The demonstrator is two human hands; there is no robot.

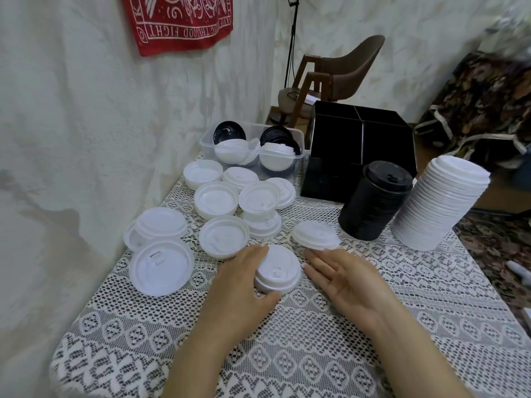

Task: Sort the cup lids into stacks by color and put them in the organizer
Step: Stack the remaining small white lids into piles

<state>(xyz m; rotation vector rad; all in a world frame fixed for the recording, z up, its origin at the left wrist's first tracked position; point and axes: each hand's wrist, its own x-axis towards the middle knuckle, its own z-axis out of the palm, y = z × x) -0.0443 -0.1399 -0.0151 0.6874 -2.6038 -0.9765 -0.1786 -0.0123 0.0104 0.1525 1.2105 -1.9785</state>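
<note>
White thin-moulded plastic, the cup lids are judged light, springy and easily dented. They nest one into another, and a stack can slide apart if tilted. The safest hold is likely across the rim, thumb opposite fingers, from the side and low on the stack.

The left grip (pixel 244 282) is curled round a short white stack (pixel 277 270) near the front of the desk (pixel 416 326), thumb on its near edge and fingers on its far edge. The right grip (pixel 344 280) is flat and holds nothing, its palm turned toward that stack, just beside it.

Loose white lids (pixel 215 199) lie scattered behind the hands, some dome up, some hollow up. To the right stand a black stack (pixel 373 199) and a tall white stack (pixel 439 205), which leans. The black organizer (pixel 330 168) sits behind them with its compartments showing no lids. A clear tub (pixel 204 145) to its left holds mixed black and white lids.

A lace cloth (pixel 287 354) covers the desk; its open weave may snag rims that are slid rather than lifted. White draped walls, a red cloth (pixel 178 21) and a brown chair (pixel 353 70) close the room.
</note>
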